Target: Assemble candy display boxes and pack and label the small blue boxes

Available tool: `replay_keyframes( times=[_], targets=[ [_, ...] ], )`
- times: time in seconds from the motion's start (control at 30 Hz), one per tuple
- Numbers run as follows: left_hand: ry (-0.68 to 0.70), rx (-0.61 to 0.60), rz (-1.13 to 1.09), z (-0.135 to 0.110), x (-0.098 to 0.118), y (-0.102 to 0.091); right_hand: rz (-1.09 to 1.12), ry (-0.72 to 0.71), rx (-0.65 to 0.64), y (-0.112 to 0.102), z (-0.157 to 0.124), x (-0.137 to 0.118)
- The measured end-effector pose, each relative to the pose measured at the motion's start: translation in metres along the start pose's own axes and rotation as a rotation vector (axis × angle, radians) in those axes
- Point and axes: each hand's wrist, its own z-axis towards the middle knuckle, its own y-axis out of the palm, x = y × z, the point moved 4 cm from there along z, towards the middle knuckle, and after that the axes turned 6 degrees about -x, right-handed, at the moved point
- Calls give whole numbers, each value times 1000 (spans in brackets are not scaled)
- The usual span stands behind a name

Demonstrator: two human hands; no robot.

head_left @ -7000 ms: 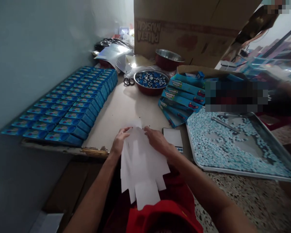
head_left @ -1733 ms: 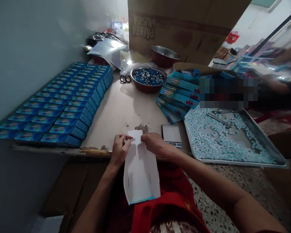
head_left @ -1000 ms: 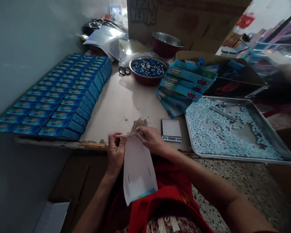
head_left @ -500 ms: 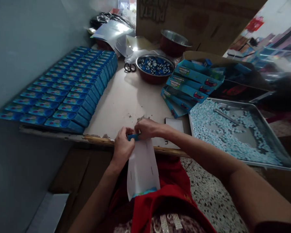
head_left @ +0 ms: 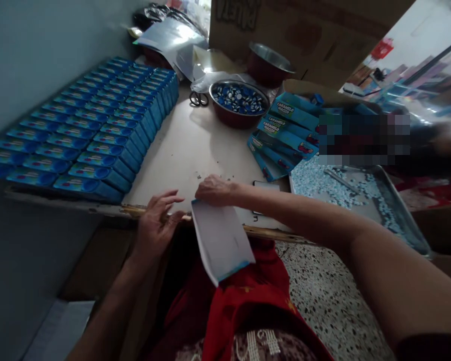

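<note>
My right hand (head_left: 215,190) grips the far end of a folding carton (head_left: 223,238), an unfolded sheet of printed card. Its white inner face is up and blue shows along its ends. The sheet slopes from the table edge down over a red apron (head_left: 225,311). My left hand (head_left: 161,218) is off the card, at the table's front edge, with its fingers apart and nothing in them. Left of it stand rows of blue cartons (head_left: 97,125), packed side by side.
A bowl (head_left: 240,103) of blue-and-white wrapped candies and scissors (head_left: 199,99) lie farther back. Blue display boxes (head_left: 285,135) lean right of the bowl. A metal tray (head_left: 413,233) holds small pale-blue pieces. A dark phone-like slab (head_left: 266,186) lies near my right forearm. Another person's arm (head_left: 441,143) shows at right.
My left hand has let go of the carton and moved left, opening. My right hand has shifted slightly left and up with the card, whose near end has swung right.
</note>
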Motion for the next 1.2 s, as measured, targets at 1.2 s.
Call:
replay_keyframes(
  times=[1.2],
  targets=[
    [358,-232,942,12,1,73,227,403,604,123,-92,-47]
  ],
)
